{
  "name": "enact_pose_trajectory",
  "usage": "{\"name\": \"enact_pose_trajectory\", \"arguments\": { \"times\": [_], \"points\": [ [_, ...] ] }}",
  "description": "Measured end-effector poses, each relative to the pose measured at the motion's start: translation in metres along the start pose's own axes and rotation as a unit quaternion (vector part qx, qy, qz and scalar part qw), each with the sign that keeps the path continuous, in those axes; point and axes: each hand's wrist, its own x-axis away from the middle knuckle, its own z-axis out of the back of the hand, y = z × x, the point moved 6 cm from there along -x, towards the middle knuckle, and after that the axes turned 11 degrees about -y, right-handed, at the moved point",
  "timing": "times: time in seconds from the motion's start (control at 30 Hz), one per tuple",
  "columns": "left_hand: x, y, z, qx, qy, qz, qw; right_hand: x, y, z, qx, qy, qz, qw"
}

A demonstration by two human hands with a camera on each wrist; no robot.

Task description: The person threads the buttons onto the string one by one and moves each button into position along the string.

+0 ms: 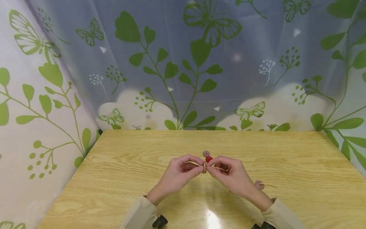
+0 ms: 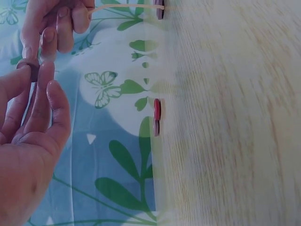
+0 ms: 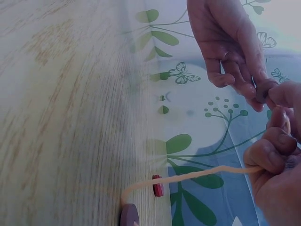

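Above the table, my left hand [image 1: 180,171] pinches a brownish button [image 1: 204,167] between thumb and fingertips, held on edge. My right hand [image 1: 230,175] meets it from the other side, thumb and forefinger pinching a pale cord at the button. Whether the cord's end passes through the hole is hidden by the fingers. In the right wrist view the cord [image 3: 202,174] leaves the curled lower fingers of the right hand and runs down to a mauve button [image 3: 129,215] on the table. That same mauve button [image 1: 259,184] lies beside the right wrist in the head view.
Just beyond the hands, a red button [image 1: 209,159] and another mauve button [image 1: 206,153] lie against each other on the wooden table [image 1: 128,149]. A patterned curtain [image 1: 171,41] rises behind the table's far edge and along its sides.
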Motion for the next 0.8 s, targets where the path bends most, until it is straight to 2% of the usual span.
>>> {"name": "enact_pose_trajectory", "arguments": {
  "times": [0.2,0.3,0.47,0.67,0.8],
  "points": [
    [-0.0010,-0.0003,0.0009,-0.014,0.013,0.003,0.9998,-0.0005,0.0004,0.0002,0.001,-0.003,-0.001,1.0000],
    [-0.0013,0.0021,0.0010,-0.054,0.020,-0.016,0.9982,-0.0007,0.0001,0.0004,0.003,-0.003,0.001,1.0000],
    [-0.0002,0.0062,0.0004,-0.129,0.029,-0.042,0.9903,-0.0004,-0.0009,0.0005,0.007,-0.003,0.007,0.9999],
    [0.0010,0.0051,0.0004,-0.133,0.027,-0.040,0.9900,0.0017,-0.0023,0.0030,0.038,0.005,0.004,0.9992],
    [0.0014,0.0044,0.0008,-0.132,0.025,-0.037,0.9902,0.0027,-0.0023,0.0033,0.036,-0.004,-0.001,0.9993]
  ]
}}
